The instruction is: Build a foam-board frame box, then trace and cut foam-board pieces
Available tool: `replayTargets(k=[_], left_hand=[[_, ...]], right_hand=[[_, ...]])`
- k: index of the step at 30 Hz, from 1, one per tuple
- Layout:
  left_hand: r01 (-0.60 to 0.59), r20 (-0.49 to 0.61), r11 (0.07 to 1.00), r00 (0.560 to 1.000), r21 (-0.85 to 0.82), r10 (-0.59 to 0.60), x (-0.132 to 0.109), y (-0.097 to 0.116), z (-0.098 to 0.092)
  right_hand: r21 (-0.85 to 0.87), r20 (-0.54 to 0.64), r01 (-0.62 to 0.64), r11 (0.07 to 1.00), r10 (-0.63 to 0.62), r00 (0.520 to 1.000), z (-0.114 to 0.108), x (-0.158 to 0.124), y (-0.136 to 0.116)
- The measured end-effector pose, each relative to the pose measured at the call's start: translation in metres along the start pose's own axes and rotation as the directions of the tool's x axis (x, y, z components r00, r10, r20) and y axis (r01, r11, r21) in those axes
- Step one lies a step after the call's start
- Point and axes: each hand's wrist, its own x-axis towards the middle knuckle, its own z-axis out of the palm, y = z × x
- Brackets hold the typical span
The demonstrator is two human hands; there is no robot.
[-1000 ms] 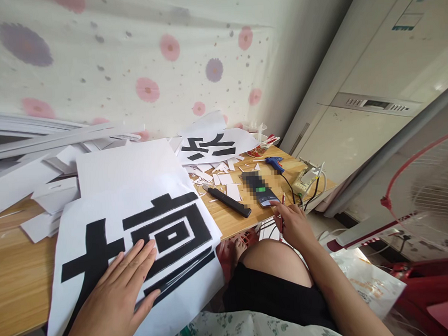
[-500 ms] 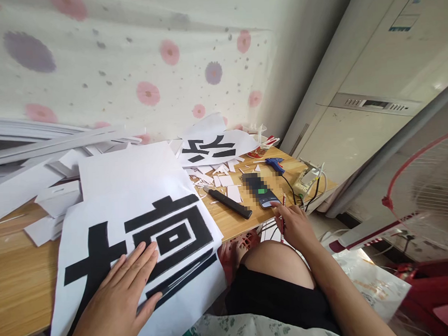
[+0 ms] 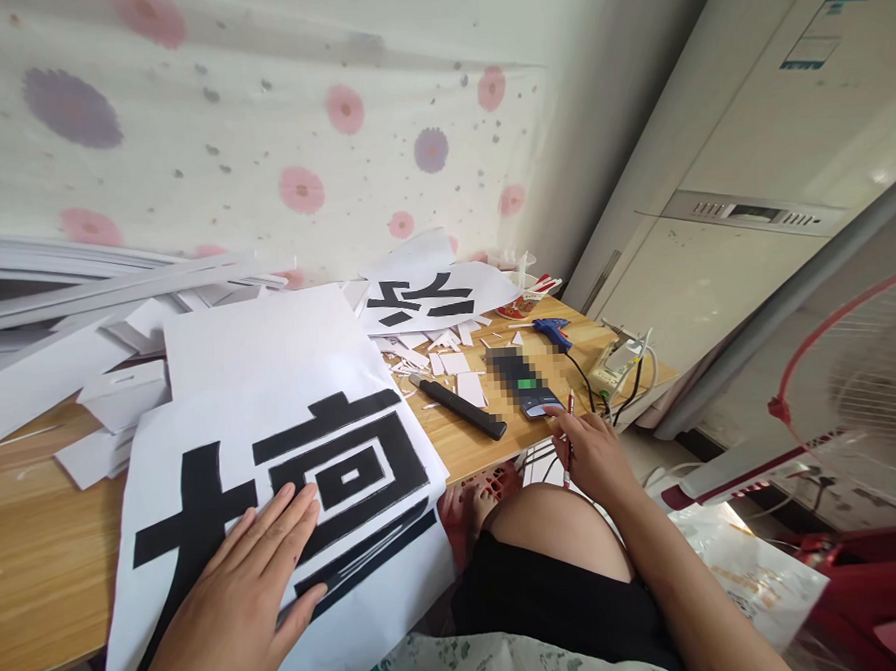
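My left hand [image 3: 240, 597] lies flat with its fingers spread on a large white sheet [image 3: 275, 465] printed with a big black character, at the wooden table's [image 3: 31, 558] near edge. My right hand [image 3: 590, 453] is at the table's right front edge, fingers closed round a thin red pen-like tool [image 3: 568, 431], with a fingertip touching a phone [image 3: 522, 382] that lies on the table. A black utility knife [image 3: 459, 407] rests just left of the phone.
White paper scraps [image 3: 441, 351] and another printed sheet [image 3: 427, 297] lie further back. White board strips [image 3: 77, 295] pile up at the left. A blue glue gun [image 3: 551, 328] and cables [image 3: 622, 376] sit at the right corner. A tall air conditioner [image 3: 746, 160] and a fan [image 3: 857, 394] stand on the right.
Almost nothing differs; the view has shifted slightly. Both hands stay where they were, the left flat on the sheet, the right at the phone.
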Motion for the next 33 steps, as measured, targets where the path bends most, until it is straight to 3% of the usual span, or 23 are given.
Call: replayTargets(k=[33], left_hand=[[0.024, 0.028, 1.0, 0.999, 0.005, -0.024, -0.0025, -0.0005, 0.0012]], right_hand=[[-0.022, 0.002, 0.0, 1.0, 0.0, 1.0, -0.0023, 0.001, -0.0032]])
